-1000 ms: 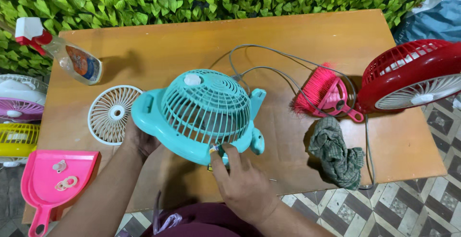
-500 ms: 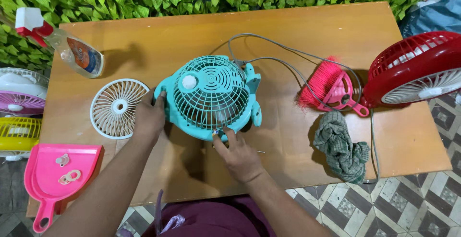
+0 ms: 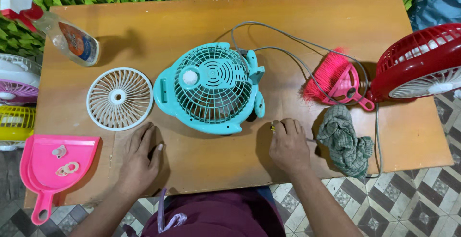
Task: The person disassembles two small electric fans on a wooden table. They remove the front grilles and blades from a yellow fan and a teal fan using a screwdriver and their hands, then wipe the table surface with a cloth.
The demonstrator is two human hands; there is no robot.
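A teal table fan (image 3: 211, 88) lies with its rear grille up in the middle of the wooden table (image 3: 158, 30). A grey cable (image 3: 297, 59) loops away from it to the right. My left hand (image 3: 140, 158) rests flat on the table in front of the fan, fingers apart, holding nothing. It lies just below a loose white round grille (image 3: 119, 98). My right hand (image 3: 289, 145) lies on the table right of the fan, fingers curled over a small screwdriver (image 3: 272, 128). Its yellow end and thin shaft stick out on either side. Neither hand touches the fan.
A checked cloth (image 3: 345, 143) and a pink brush (image 3: 333, 78) lie right of my right hand, with a red fan (image 3: 422, 61) at the table's right edge. A spray bottle (image 3: 72, 40) lies back left. A pink dustpan (image 3: 53, 167) holds small parts at front left. More fans (image 3: 14, 81) stand off the left edge.
Both hands have let go of the teal fan, which now lies flat on the table. My left hand came down to the table; my right hand moved right with the screwdriver.
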